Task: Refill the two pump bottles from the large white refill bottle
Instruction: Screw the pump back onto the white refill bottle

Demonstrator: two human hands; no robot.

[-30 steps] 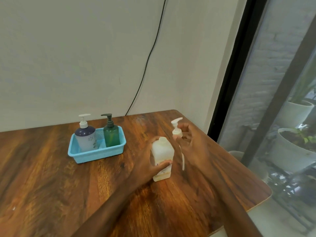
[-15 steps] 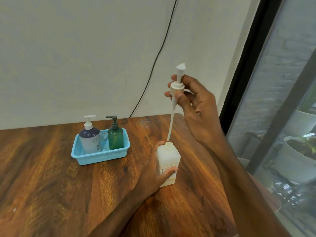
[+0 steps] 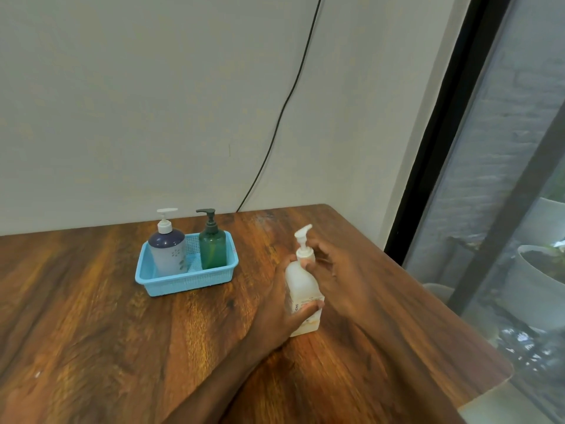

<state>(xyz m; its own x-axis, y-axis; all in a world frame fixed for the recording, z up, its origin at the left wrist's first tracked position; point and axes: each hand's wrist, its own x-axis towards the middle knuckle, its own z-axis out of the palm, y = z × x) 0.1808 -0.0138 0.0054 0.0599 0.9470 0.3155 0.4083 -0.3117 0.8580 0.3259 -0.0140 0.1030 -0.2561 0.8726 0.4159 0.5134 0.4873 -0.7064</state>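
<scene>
We steady the white bottle (image 3: 301, 286).
Our left hand (image 3: 275, 313) wraps its smooth, probably slippery body; our right hand (image 3: 339, 276) pinches the pump collar (image 3: 305, 254).

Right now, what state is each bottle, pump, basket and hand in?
White refill bottle: upright on the table, pump head sitting in its neck.
Left hand: grips the refill bottle's body.
Right hand: fingers pinch the pump head's collar.
Navy pump bottle: upright in the basket, pump on.
Green pump bottle: upright beside it, pump on.
</scene>
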